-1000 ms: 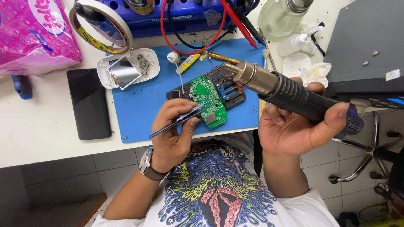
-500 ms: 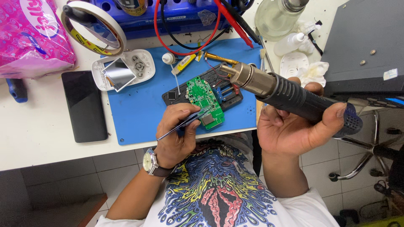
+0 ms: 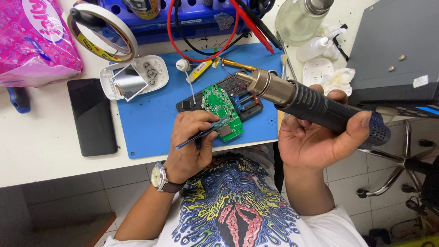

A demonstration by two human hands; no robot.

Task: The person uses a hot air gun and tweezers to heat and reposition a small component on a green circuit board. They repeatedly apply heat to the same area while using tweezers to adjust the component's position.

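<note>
A green circuit board point(image 3: 218, 104) sits clamped in a black holder point(image 3: 249, 107) on a blue work mat point(image 3: 151, 123). My left hand point(image 3: 192, 144), with a wristwatch, pinches dark tweezers point(image 3: 197, 135) whose tips rest near the board's lower edge by a square chip point(image 3: 225, 131). My right hand point(image 3: 315, 137) grips a black hot-air gun point(image 3: 315, 107); its metal nozzle point(image 3: 256, 81) points at the holder's upper right, slightly above the board.
A white device shell with a screen point(image 3: 132, 80) lies at the mat's upper left. A black phone point(image 3: 91, 116), a tape roll point(image 3: 103, 32), a pink bag point(image 3: 32, 41), red cables point(image 3: 201, 55), a bottle point(image 3: 297, 18) and a dark case point(image 3: 398, 50) surround the mat.
The view has shifted a little. My left hand slid the tweezers lower on the board. The hot-air gun's nozzle stays over the holder's right side.
</note>
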